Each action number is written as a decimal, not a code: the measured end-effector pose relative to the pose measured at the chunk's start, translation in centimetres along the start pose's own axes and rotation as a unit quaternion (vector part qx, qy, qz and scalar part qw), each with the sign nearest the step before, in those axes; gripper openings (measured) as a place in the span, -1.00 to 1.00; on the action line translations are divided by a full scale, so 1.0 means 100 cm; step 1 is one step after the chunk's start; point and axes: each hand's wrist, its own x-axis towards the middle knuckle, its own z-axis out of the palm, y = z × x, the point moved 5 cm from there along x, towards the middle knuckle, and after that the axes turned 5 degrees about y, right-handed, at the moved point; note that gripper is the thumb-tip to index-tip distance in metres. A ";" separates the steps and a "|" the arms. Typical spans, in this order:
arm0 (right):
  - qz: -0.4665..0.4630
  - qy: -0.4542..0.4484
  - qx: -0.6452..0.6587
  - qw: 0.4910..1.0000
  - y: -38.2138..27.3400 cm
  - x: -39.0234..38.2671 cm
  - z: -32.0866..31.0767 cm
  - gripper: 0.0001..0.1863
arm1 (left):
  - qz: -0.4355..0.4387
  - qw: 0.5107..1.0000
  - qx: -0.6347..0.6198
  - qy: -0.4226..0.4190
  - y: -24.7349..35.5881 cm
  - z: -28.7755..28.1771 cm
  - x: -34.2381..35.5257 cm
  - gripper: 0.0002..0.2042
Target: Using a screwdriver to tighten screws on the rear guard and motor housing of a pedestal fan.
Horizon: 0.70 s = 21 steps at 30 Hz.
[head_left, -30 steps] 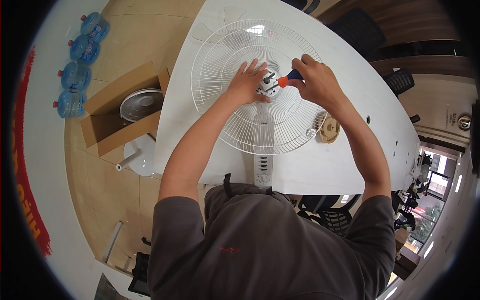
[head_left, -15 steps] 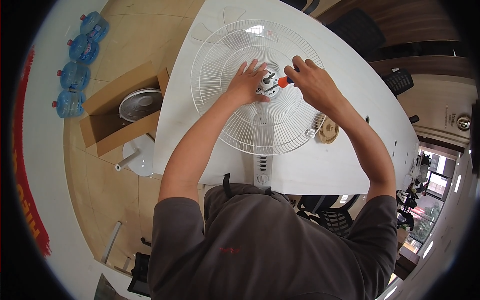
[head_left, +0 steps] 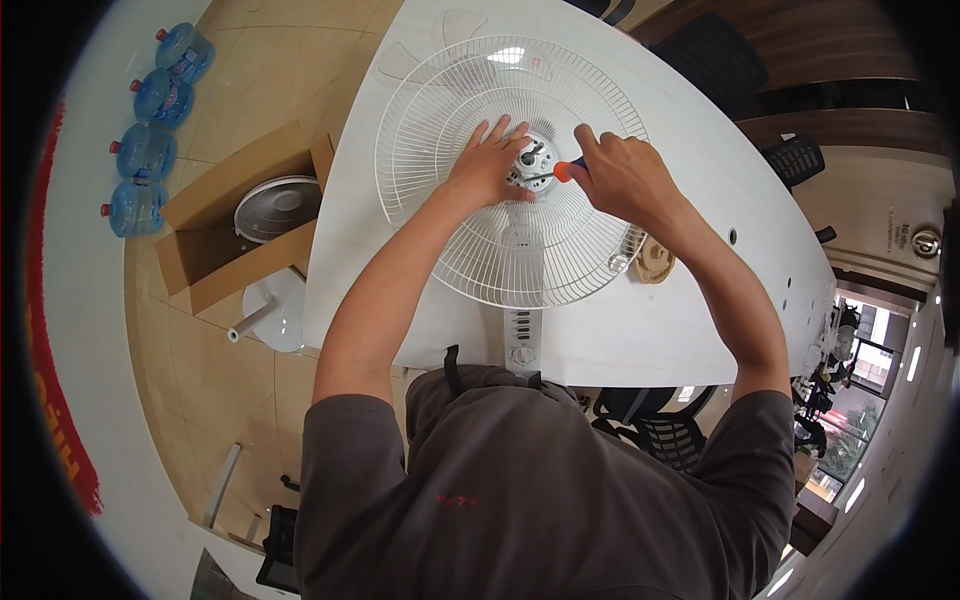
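Observation:
A white wire fan guard (head_left: 512, 255) lies on the white table over the fan's body, whose control panel (head_left: 522, 345) shows below it. My left hand (head_left: 482, 168) rests on the guard beside the central hub (head_left: 539, 150), fingers spread. My right hand (head_left: 625, 178) grips a screwdriver (head_left: 563, 170) with a blue-and-orange handle, its shaft angled down-left to the hub; I cannot tell exactly where the tip sits. Clear fan blades (head_left: 400, 62) lie at the table's upper left, and a round tan object (head_left: 655, 265) is partly under the guard's right side.
An open cardboard box (head_left: 225, 275) holding another fan guard (head_left: 275, 210) stands left of the table (head_left: 740, 315), near a white stand (head_left: 270, 320). Several blue water jugs (head_left: 147, 152) line the wall. Black chairs (head_left: 710, 70) border the table, above and below (head_left: 665, 435).
My right hand has turned and shifted slightly down and left with the screwdriver, its fingers repositioned on the handle. My left hand stays at the hub.

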 end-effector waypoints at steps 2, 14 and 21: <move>0.014 0.021 0.005 1.000 0.002 -0.003 -0.002 -0.58 | -0.005 1.000 0.000 0.002 -0.002 0.001 -0.001 -0.03; -0.218 0.123 -0.103 0.963 0.007 -0.011 0.008 -0.73 | 0.004 1.000 -0.024 0.019 -0.002 0.001 -0.003 -0.03; -0.161 0.066 -0.046 0.984 0.002 -0.002 0.004 -0.79 | -0.008 1.000 -0.019 0.012 -0.001 -0.001 -0.004 -0.04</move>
